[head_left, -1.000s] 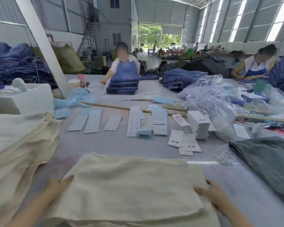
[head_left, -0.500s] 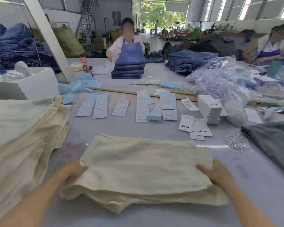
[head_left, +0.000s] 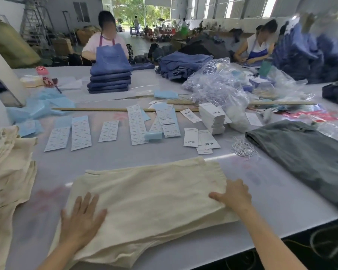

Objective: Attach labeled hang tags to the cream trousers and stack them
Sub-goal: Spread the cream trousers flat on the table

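Folded cream trousers lie on the grey table directly in front of you, near its front edge. Your left hand rests flat on the near-left corner, fingers straight and spread. Your right hand pinches the right edge, thumb on top, fingers curled under. Loose hang tags and a tangle of white strings sit well beyond, a cream pile to your left. Lift one-sided and the loose layers may slide apart or slip off the edge; no tag shows on this pair, so stacking now may skip it.
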`<state>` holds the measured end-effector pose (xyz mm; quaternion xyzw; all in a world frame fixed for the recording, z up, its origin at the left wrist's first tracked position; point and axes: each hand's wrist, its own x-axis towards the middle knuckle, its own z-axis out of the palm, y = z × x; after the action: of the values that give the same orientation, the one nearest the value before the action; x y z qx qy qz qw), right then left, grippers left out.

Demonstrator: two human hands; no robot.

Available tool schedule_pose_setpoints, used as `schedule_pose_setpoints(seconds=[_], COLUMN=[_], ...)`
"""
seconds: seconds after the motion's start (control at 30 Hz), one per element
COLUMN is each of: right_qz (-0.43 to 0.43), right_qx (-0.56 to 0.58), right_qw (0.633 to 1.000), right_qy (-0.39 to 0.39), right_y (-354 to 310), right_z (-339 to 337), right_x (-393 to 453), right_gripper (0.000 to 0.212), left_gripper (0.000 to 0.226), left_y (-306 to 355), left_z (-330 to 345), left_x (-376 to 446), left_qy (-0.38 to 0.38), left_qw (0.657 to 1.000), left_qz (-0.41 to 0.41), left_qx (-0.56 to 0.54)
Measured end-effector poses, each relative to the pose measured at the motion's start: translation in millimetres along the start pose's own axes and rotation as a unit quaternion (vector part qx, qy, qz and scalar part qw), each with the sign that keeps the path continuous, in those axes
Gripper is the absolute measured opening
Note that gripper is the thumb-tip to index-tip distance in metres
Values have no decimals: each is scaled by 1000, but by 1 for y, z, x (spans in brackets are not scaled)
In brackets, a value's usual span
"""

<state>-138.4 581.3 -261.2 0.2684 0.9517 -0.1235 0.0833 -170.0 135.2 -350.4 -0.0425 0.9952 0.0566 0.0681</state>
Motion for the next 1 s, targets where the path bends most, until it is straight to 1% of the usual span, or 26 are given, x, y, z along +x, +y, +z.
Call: schedule_pose_setpoints(seconds=[0.07,0.13,0.2,0.23,0.27,0.3,0.33,0.37,0.4,0.43,0.5,0.53,0.57,0.6,0.63,0.67,0.73,0.77,0.8,0.83,0.87,0.9,0.93,0.97,1.0], right_qz=[-2,-2,4,5,0,-7,-12,-15,-15,-19,-65,-106,-151,-198,-253,-301,-342,-336,-308,-255,-192,-137,-81,-36,-6], right_qx=[-16,-31,-33,-34,-45,-65,-86,-99,-105,-105,-124,-138,-136,-114,-82,-40,42,113,204,272,278,206,113,41,20], right_qw=[1000,999,999,999,998,997,995,994,993,993,990,984,973,963,951,945,938,931,926,927,941,967,988,998,1000], right_qy=[15,-8,-20,-26,-31,-36,-41,-49,-56,-57,-12,42,108,145,156,119,-42,-87,-78,-35,27,69,68,32,-13], right_y=[-1,-2,-3,-4,-6,-10,-13,-16,-19,-22,-35,-44,-54,-63,-70,-73,-65,-55,-43,-29,-16,-3,8,15,18], right_z=[3,2,-3,-6,-7,-9,-11,-13,-15,-18,-15,-10,-4,4,10,19,26,20,14,9,1,-5,-6,-7,-7], right_x=[-5,-6,-3,-1,0,1,2,2,2,1,-8,-15,-26,-38,-49,-55,-59,-56,-51,-43,-32,-24,-17,-11,-6], right_gripper=[75,72,71,70,68,66,64,61,56,49,32,28,26,22,20,22,27,27,26,25,26,32,39,45,48], left_gripper=[67,67,63,59,56,55,53,51,48,44,38,42,47,51,50,43,16,13,19,24,30,38,51,66,79], left_y=[0,6,30,48,69,95,123,152,179,206,246,263,275,284,289,290,284,279,274,271,270,270,272,275,278], left_z=[-2,-8,-23,-30,-36,-40,-42,-45,-47,-48,-52,-56,-61,-65,-67,-67,-62,-56,-51,-46,-44,-41,-40,-38,-40], left_x=[-1,-1,1,2,2,1,-2,-8,-15,-21,-29,-31,-29,-26,-22,-19,-15,-14,-13,-12,-13,-14,-16,-16,-18], left_qy=[3,-36,-71,-71,-55,-32,-20,-27,-49,-72,-117,-147,-185,-215,-228,-221,-167,-148,-142,-139,-130,-115,-100,-78,-57], left_qw=[1000,999,995,995,996,998,994,983,965,947,916,887,845,806,786,787,822,828,825,818,815,815,817,818,821], left_qz=[1,-17,-53,-50,-17,41,108,160,188,194,152,112,65,18,-15,-33,-48,-50,-48,-39,-29,-19,-9,5,25], left_qx=[4,28,43,55,62,45,-8,-91,-177,-246,-353,-423,-497,-551,-575,-575,-542,-538,-545,-557,-564,-568,-567,-570,-567])
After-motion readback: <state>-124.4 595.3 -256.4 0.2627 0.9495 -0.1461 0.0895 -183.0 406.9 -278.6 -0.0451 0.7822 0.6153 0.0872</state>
